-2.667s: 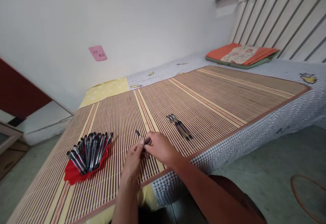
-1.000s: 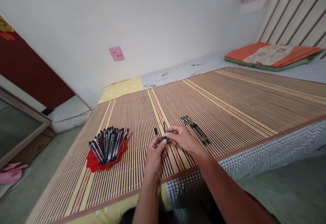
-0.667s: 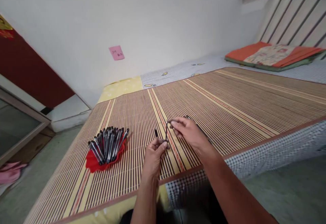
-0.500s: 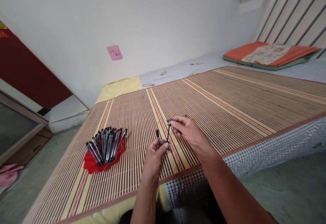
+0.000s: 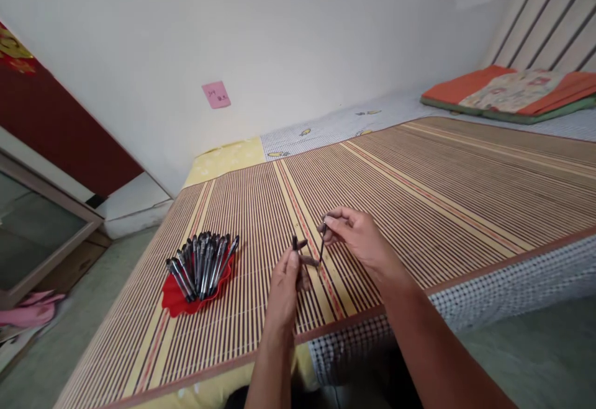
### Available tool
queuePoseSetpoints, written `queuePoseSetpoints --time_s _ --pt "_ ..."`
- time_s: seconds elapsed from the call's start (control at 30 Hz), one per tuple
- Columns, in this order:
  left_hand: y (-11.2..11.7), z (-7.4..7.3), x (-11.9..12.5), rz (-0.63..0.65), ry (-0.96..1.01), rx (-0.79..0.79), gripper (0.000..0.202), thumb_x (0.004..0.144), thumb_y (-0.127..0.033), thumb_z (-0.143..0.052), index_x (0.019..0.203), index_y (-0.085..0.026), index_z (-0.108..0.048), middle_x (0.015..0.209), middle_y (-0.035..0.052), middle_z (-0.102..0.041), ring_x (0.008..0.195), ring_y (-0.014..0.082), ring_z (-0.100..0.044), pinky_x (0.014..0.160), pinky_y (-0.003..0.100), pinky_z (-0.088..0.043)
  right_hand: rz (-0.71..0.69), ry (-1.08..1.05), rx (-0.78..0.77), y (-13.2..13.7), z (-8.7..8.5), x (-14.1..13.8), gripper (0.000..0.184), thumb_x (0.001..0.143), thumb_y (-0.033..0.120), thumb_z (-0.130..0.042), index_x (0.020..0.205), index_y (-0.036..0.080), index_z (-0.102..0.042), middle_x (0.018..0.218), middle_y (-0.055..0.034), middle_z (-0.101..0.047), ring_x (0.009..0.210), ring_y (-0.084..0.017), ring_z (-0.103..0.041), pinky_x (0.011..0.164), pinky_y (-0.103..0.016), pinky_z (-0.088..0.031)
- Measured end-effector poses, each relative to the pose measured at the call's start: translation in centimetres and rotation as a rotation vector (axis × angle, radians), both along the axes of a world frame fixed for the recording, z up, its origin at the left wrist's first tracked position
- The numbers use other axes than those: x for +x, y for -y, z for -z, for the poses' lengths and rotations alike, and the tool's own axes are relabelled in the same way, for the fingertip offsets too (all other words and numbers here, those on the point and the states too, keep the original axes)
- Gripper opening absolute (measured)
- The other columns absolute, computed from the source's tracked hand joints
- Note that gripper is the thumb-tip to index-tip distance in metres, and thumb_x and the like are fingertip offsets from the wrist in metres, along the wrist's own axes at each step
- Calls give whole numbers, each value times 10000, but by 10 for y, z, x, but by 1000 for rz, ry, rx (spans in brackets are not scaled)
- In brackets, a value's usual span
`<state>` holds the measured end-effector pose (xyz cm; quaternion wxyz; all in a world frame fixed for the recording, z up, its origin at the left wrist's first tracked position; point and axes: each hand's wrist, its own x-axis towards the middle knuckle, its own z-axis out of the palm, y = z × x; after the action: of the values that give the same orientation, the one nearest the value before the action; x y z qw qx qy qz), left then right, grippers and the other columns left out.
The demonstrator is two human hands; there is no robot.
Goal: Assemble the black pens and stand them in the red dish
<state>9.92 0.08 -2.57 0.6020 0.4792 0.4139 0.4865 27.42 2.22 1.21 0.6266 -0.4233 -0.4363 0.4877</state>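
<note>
Over the striped mat, my left hand point(image 5: 285, 272) closes its thumb on a black pen part point(image 5: 295, 242), which sticks up above the fingers; the rest of it is hidden in the hand. My right hand point(image 5: 349, 232) pinches the upper end of a thin dark pen refill point(image 5: 322, 245). The refill slants downward, and its lower end is at an outstretched fingertip of my left hand. To the left, several black-capped clear pens point(image 5: 205, 266) lie fanned out on a red scalloped dish point(image 5: 174, 303).
A striped bamboo mat point(image 5: 251, 210) covers the bed, with checked cloth point(image 5: 503, 297) along its near edge. Folded orange and green bedding point(image 5: 512, 94) lies at the far right. A pink note point(image 5: 216, 95) is on the white wall. Pink cloth point(image 5: 32, 311) lies low at the left.
My left thumb has moved off the refill's lower end onto the black pen part. The right hand still pinches the refill's top. The whole view has shifted slightly.
</note>
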Motion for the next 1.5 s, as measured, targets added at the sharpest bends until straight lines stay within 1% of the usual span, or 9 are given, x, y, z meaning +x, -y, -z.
queuePoseSetpoints --time_s 0.1,0.27,0.43,0.6,0.87,1.1,1.2,1.33,1.5 --pt "-3 0 -4 -32 -1 -3 469 899 -513 -608 1208 -166 -665 703 -1 -619 516 78 -389 488 193 -331 57 -94 35 0 -5 9 210 746 340 -775 809 173 -665 720 -10 -702 583 -107 -635 599 -254 -573" --pt "-4 1 -5 -2 -27 -27 392 868 -438 -678 1151 -170 -718 683 -9 -591 539 70 -409 505 188 -320 197 -305 123 2 -12 14 158 778 293 -757 838 188 -655 803 -10 -711 656 -108 -660 661 -259 -581" --pt "-3 2 -3 36 -22 -5 363 863 -398 -692 1139 -166 -735 680 0 -598 559 75 -424 510 188 -317 284 -347 175 4 -17 13 126 804 279 -732 826 190 -645 805 -12 -708 659 -110 -655 675 -272 -583" --pt "-2 -1 -1 15 14 -7 338 821 -381 -733 1085 -171 -762 704 7 -615 597 84 -478 539 187 -354 261 -305 157 4 -17 13 124 791 272 -729 835 184 -654 800 -18 -710 640 -113 -649 639 -269 -573" --pt "-3 -1 -3 16 -43 29 307 830 -363 -719 1085 -199 -770 826 34 -687 735 126 -571 722 238 -455 268 -197 168 7 -21 15 143 825 326 -693 860 211 -616 845 -25 -698 673 -137 -659 685 -323 -576" --pt "1 -6 -4 24 -93 85 287 856 -347 -695 1095 -206 -767 742 12 -659 699 126 -553 685 232 -429 273 -175 157 8 -20 15 121 828 305 -686 863 209 -621 831 -28 -698 648 -124 -639 668 -301 -567" --pt "1 -6 -5 40 -126 97 274 874 -346 -679 1102 -218 -762 750 9 -662 718 128 -562 692 230 -428 268 -152 186 9 -21 17 104 843 291 -688 881 211 -632 843 -22 -701 657 -118 -645 676 -290 -569" --pt "-1 -6 -8 43 -176 124 287 885 -351 -667 1119 -209 -753 813 26 -685 735 133 -579 677 229 -437 221 -31 231 16 -28 16 113 868 315 -682 916 217 -653 894 -33 -725 697 -133 -669 725 -314 -586" --pt "1 -10 -7 136 -138 111 325 904 -409 -634 1094 -167 -738 670 -1 -618 516 88 -493 501 203 -385 88 127 209 19 -32 8 124 871 314 -670 922 202 -679 854 -45 -748 706 -141 -672 678 -287 -557"
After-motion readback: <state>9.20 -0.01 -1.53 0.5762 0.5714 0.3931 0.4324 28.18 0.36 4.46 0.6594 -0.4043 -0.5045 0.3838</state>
